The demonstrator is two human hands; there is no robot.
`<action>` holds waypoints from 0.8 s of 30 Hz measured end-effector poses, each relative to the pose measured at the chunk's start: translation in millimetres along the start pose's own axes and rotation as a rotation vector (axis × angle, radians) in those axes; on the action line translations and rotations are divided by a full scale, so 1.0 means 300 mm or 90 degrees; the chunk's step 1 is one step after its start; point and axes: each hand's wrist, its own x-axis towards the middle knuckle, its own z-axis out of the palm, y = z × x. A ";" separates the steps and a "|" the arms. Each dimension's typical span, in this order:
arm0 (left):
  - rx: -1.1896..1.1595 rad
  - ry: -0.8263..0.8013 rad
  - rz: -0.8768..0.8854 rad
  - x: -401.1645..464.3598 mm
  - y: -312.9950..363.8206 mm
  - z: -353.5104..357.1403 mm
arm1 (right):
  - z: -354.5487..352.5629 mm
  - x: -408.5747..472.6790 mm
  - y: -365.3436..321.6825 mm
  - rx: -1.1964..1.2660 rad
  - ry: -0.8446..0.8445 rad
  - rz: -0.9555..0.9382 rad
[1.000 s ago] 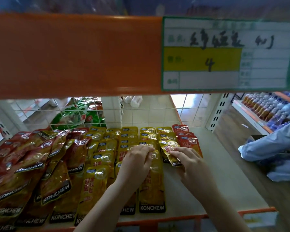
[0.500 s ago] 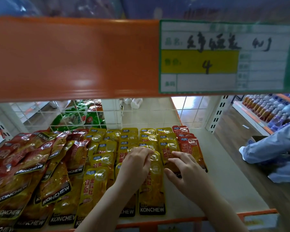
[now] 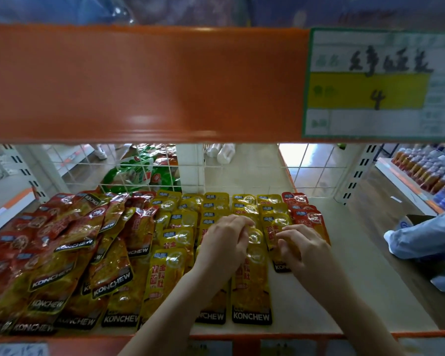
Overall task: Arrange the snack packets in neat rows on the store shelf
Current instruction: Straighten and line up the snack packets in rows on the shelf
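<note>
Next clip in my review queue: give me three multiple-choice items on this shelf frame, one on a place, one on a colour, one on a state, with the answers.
1. Where does the jumbled heap of red packets lie on the shelf?
A. left part
B. right end
C. hanging on the back grid

2. What colour is the beam above the packets?
A. green
B. orange
C. white

3. What is the left hand doing?
A. hanging idle off the shelf
B. holding a bottle
C. resting its fingers on a yellow packet

Answers: 1 A, the untidy heap fills the left while the rows run in the middle. 2 B, the wide band is orange. 3 C, its curled fingertips sit on the packet's top, beside the right hand.
</note>
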 end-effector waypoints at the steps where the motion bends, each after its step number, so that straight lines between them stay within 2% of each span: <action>1: 0.001 0.000 -0.001 0.003 0.005 -0.012 | -0.005 0.009 -0.008 0.006 0.004 0.000; 9: 0.041 0.048 -0.027 -0.029 -0.054 -0.132 | 0.011 0.088 -0.159 0.063 -0.017 -0.060; 19: 0.206 0.167 -0.184 -0.123 -0.273 -0.355 | 0.155 0.171 -0.482 0.145 -0.088 -0.171; 24: 0.274 0.200 -0.269 -0.165 -0.383 -0.426 | 0.266 0.216 -0.609 0.185 -0.086 -0.152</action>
